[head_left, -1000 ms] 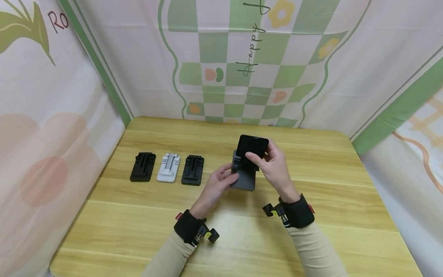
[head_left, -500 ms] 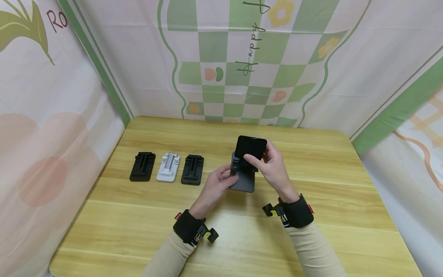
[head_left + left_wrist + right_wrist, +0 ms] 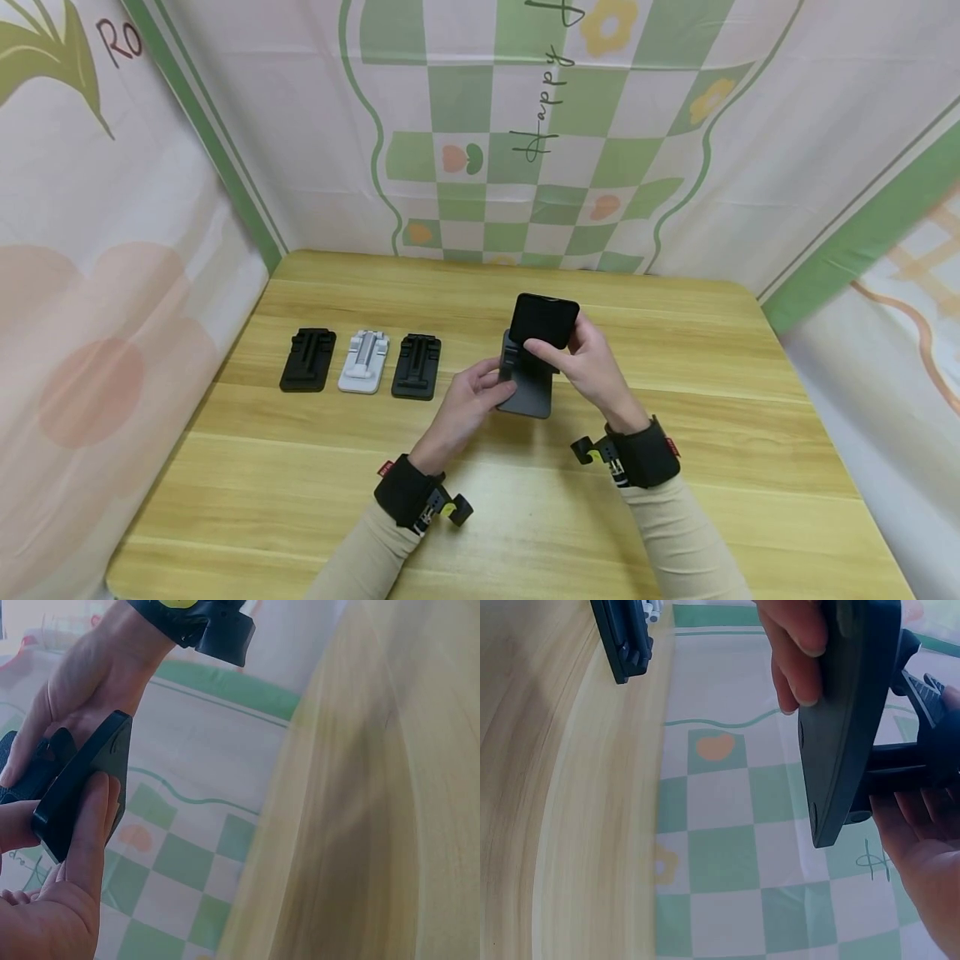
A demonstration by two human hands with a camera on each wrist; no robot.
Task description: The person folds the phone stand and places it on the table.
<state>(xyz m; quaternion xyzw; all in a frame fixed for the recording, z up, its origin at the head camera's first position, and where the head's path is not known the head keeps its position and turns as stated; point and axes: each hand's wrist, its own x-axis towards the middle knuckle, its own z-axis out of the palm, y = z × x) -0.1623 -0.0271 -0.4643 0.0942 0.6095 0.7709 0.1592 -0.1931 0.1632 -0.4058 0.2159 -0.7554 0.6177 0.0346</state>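
Note:
A black folding phone stand (image 3: pixel 527 397) is held above the table, partly unfolded. My left hand (image 3: pixel 467 406) grips the left side of its flat base, thumb on top. In the left wrist view the base (image 3: pixel 94 776) sits between the thumb and fingers. My right hand (image 3: pixel 596 367) holds the raised upper plate (image 3: pixel 542 318), thumb across its lower front and fingers behind the right edge. The right wrist view shows the stand's arm (image 3: pixel 896 761) between base and upper part, with the right hand (image 3: pixel 922 851) under it.
To the left, three folded phone stands lie in a row on the wooden table (image 3: pixel 720 400): a black one (image 3: pixel 308 360), a white one (image 3: pixel 364 362) and another black one (image 3: pixel 416 367). A patterned cloth (image 3: pixel 517 150) hangs behind the table's far edge.
The upper plate has tilted a little against the base, and the right thumb has slid slightly left and down. The base has sunk slightly toward the person; both hands keep their hold.

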